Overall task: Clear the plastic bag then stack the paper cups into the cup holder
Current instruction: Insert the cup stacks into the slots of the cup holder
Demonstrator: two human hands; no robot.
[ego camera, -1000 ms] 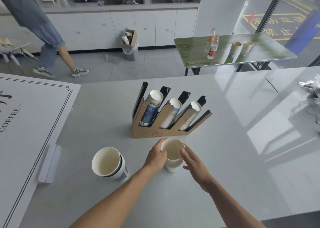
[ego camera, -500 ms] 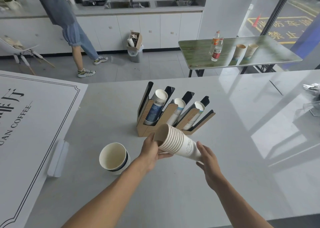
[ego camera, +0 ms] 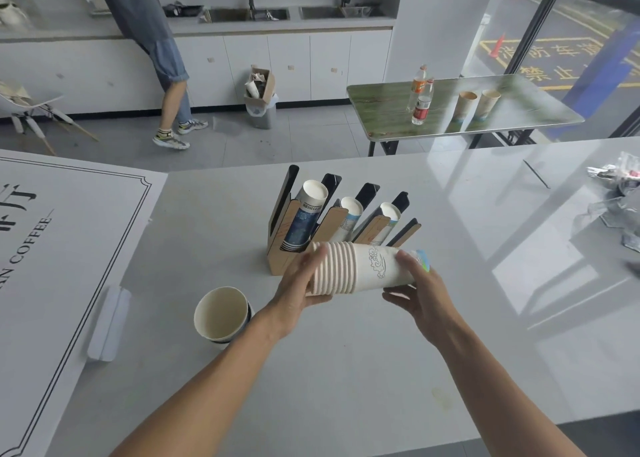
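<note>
The fingers (ego camera: 317,259) of the left hand (ego camera: 299,288) are being wrapped over the rim end of a nested stack of paper cups (ego camera: 360,267), clamped on the rolled lips. The fingers (ego camera: 410,266) of the right hand (ego camera: 422,292) are being curled around the base end, thumb below, so the stack is being carried horizontally between both hands, clear of the tabletop (ego camera: 346,370).

The stack is being judged light but not rigid: thin paper walls would be dented by a hard squeeze in the middle, and nested cups can slide apart if only one end is held. The firm places are being used here, the doubled rims and the closed base.

Just behind the stack, the cardboard cup holder (ego camera: 277,248) is being seen with three slanted slots already filled with cups and its rightmost slot (ego camera: 405,229) apparently free. To the left, a second short stack of cups (ego camera: 221,312) is standing upright on the tabletop. At the far right edge, crumpled plastic bags (ego camera: 616,193) are lying well apart from the work.
</note>
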